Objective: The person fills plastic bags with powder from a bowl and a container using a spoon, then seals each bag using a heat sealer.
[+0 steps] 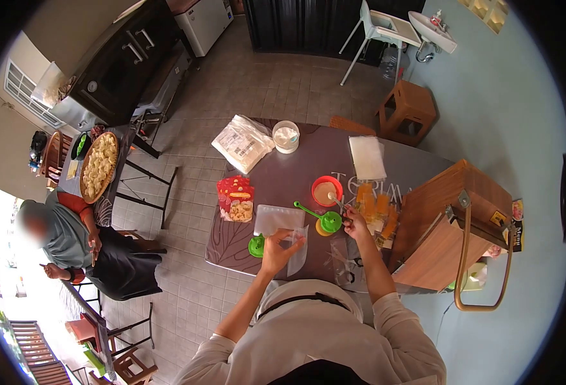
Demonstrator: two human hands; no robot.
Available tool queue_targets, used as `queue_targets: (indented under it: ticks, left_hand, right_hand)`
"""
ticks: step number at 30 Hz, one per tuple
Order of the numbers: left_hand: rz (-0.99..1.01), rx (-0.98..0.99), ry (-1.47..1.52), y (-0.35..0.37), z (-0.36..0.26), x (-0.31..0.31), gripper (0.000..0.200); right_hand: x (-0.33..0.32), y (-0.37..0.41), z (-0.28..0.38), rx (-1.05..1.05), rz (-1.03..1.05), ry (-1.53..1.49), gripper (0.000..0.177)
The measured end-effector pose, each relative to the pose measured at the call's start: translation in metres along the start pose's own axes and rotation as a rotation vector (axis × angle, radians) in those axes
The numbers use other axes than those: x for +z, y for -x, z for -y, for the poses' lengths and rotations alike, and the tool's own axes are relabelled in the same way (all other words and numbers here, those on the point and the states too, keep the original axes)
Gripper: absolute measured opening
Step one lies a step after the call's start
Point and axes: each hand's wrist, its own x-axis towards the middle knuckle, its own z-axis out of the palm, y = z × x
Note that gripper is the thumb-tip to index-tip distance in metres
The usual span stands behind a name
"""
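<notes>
My left hand (pixel 281 253) is closed on a small clear plastic bag (pixel 297 260) at the front of the dark table. My right hand (pixel 356 227) grips a spoon (pixel 332 196), whose bowl end is at a red bowl (pixel 322 182) of light brown powder. Between my hands lies a green lidded item with a long handle (pixel 328 222), next to a yellowish container. A second green item (pixel 256 247) is left of my left hand. Just beyond that hand is a stack of clear bags (pixel 276 218). Scissors (pixel 343 262) lie near my right forearm.
Orange-yellow packets (pixel 378 208) lie beside a wooden cabinet (pixel 446 224) at right. Further back are white sheets (pixel 367 157), a white tub (pixel 286 136) and a plastic-wrapped package (pixel 243 142). A red snack pouch (pixel 235 199) is at left. Another person (pixel 84 237) stands near a tray (pixel 99 168).
</notes>
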Motion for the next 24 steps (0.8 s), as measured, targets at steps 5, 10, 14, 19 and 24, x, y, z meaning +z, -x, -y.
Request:
queue_targets:
  ticks: [5, 10, 14, 19, 24]
  left_hand:
    - [-0.002, -0.004, 0.01, 0.0, 0.003, 0.002, 0.019]
    - [0.01, -0.009, -0.003, 0.001, 0.005, 0.002, 0.022]
    - [-0.001, -0.027, -0.002, 0.001, -0.002, 0.002, 0.019]
    - [0.003, 0.012, 0.005, 0.002, 0.003, 0.002, 0.02]
    - [0.01, -0.001, 0.012, 0.002, 0.002, 0.002, 0.023]
  right_hand:
    - [-0.007, -0.005, -0.003, 0.003, 0.054, -0.037, 0.017]
    - [-0.004, -0.002, -0.003, 0.0, 0.023, -0.045, 0.018]
    - [-0.002, 0.001, -0.001, -0.006, -0.024, -0.012, 0.019]
    - [-0.003, -0.002, 0.001, -0.024, -0.02, 0.01, 0.019]
    - [0.001, 0.001, 0.002, -0.089, -0.097, 0.095, 0.02]
